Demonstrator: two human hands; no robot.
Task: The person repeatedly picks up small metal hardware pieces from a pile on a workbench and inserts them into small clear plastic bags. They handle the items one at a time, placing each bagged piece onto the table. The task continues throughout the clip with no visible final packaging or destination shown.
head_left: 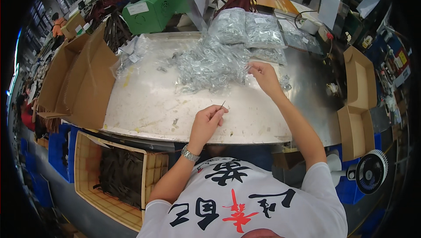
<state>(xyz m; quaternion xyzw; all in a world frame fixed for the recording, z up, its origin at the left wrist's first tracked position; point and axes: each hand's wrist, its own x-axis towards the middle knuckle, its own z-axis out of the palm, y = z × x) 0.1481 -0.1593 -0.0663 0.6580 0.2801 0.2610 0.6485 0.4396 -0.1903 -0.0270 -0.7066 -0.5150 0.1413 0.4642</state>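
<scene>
My left hand (209, 122) is over the near middle of the table, thumb and fingers pinched round a small thin dark pointed piece (222, 105). What kind of piece it is, I cannot make out. Further off and to the right, my right hand (265, 79) has its fingertips closed on the right edge of a crumpled clear plastic bag (212, 64). Small shiny metal parts fill and surround this bag. A few loose metal parts (162, 68) lie to its left.
Full clear bags (263, 29) are stacked behind the pile. An open cardboard box (87, 80) stands at the left, a smaller one (357, 106) at the right. A green machine (151, 12) is at the back; a yellow crate (144, 168) and a fan (370, 172) are below the table.
</scene>
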